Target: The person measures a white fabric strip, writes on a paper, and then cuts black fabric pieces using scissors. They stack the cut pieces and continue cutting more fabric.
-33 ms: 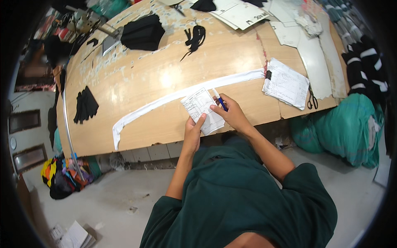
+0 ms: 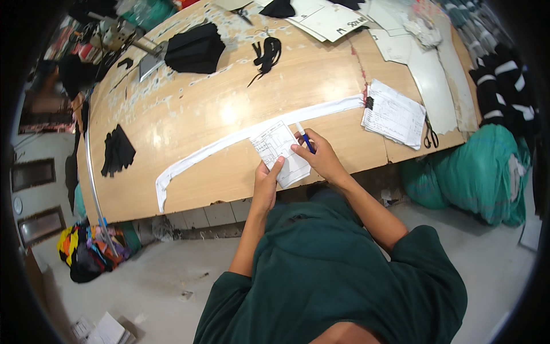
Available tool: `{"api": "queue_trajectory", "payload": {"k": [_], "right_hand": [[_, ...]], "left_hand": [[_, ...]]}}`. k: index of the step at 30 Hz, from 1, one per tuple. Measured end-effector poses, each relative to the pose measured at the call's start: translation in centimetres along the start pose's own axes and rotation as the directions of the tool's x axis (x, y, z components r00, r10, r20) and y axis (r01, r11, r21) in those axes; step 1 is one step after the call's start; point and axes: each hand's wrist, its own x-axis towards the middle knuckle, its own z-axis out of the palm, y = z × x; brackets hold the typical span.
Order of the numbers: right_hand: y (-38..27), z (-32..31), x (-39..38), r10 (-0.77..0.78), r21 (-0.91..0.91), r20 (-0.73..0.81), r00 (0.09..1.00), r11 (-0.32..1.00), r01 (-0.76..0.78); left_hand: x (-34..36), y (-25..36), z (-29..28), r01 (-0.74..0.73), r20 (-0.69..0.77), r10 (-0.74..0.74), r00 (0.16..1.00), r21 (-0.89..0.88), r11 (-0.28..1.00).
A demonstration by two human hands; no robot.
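Printed paper sheets [image 2: 279, 148] are held up over the table's near edge, with a drawing and lines of text on the top one. My left hand [image 2: 267, 182] grips their lower left side, thumb on top. A blue pen [image 2: 310, 142] with a white end is held in my right hand [image 2: 322, 156], whose thumb lies at the sheets' right edge. Just beyond the papers, a long white fabric strip [image 2: 223, 141] runs across the table in a curve. Its right end meets a stack of written sheets [image 2: 395, 116] held by a black clip [image 2: 369, 103].
On the wooden table [image 2: 321, 69] lie black fabric pieces [image 2: 196, 49], a black cord bundle [image 2: 268, 55], pleated black cloth [image 2: 118, 150], pattern cards [image 2: 326, 20] and black scissors [image 2: 431, 136]. A green sack [image 2: 467, 175] stands at right. Coloured cloth scraps [image 2: 94, 249] lie on the floor at left.
The whole view has shifted slightly against the table. Both hands keep the same hold on the papers and pen.
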Motion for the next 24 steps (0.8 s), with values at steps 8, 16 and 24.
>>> {"api": "queue_trajectory", "payload": {"k": [8,16,24], "right_hand": [[-2.8,4.5,-1.7,0.1,0.199,-0.079,0.992,0.976,-0.083],[-3.2,14.7,-2.8,-0.043,0.091,-0.301,0.953,0.993,0.074],[-5.7,19.4,-2.7,0.035,0.094,-0.297,0.954,0.996,-0.007]], "left_hand": [[1.1,4.7,-5.6,0.074,0.191,-0.076,0.979,0.016,0.997],[1.8,8.7,-13.7,0.142,0.324,-0.158,0.933,0.074,0.987],[2.3,10.7,-17.9,0.117,0.342,-0.121,0.932,0.032,0.993]]}}
